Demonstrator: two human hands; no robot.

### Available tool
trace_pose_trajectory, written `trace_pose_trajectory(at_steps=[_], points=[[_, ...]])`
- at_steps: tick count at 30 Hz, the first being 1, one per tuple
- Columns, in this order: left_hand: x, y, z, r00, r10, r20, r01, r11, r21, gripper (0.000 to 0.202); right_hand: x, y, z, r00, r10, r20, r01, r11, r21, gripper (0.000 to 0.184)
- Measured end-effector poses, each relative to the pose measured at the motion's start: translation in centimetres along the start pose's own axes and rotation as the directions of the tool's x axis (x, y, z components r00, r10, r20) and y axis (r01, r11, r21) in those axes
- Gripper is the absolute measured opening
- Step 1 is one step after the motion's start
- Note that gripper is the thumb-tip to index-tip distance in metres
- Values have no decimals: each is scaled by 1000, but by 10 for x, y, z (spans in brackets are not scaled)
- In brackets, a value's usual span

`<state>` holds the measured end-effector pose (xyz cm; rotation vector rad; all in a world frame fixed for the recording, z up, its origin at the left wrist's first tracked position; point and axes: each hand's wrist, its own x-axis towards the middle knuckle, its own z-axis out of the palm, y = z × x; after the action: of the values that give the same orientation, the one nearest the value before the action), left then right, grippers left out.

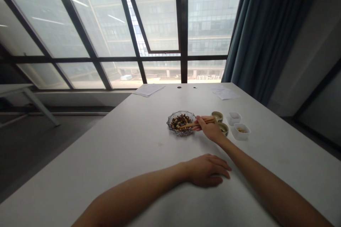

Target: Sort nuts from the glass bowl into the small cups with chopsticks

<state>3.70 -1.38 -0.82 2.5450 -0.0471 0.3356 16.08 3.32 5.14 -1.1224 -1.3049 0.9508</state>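
Observation:
My right hand [209, 128] is closed around a pair of wooden chopsticks [192, 125]. Their tips reach down into a clear glass bowl [170, 130] with a scalloped rim, among a mix of dark and pale small pieces [181, 121] that look like beans or nuts. Whether the tips pinch a piece is too small to tell. Flat on the white table lies my left hand [209, 171], fingers spread, holding nothing. Two small greenish cups, a far cup [217, 116] and a near cup [226, 129], stand just past my right hand, which partly hides the near one.
Right of the cups stand two white plastic containers, a far one [234, 117] and a near one [241, 133] with pale brown bits inside. Papers [149, 89] lie at the table's far left, more sheets [226, 93] at the far right. A small dark disc [179, 87] sits near the far edge.

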Motion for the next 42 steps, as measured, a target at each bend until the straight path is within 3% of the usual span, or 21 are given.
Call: trace_pose_trajectory(at_steps=[7, 14, 21, 28, 36, 42], points=[[-1, -1, 1, 1000, 13, -22, -13, 1000, 10, 33, 0, -8, -3, 999, 1, -50, -2, 1000, -18, 39], [-1, -1, 2, 999, 18, -32, -18, 1000, 10, 32, -5, -27, -8, 997, 4, -81, -20, 980, -198, 28], [0, -1, 2, 999, 28, -29, -28, 1000, 11, 32, -1, -4, -4, 998, -12, 61, 15, 998, -60, 37], [0, 0, 0, 1000, 4, -8, -4, 1000, 6, 32, -5, 2, 2, 996, -87, -22, 83, 989, -125, 43], [0, -1, 1, 999, 26, -22, -26, 999, 29, 31, -4, -23, -8, 986, -77, -151, 51, 984, -173, 46], [0, 0, 0, 1000, 24, -18, -24, 999, 24, 31, -2, -64, -43, 958, -104, -267, 87, 993, -75, 49]])
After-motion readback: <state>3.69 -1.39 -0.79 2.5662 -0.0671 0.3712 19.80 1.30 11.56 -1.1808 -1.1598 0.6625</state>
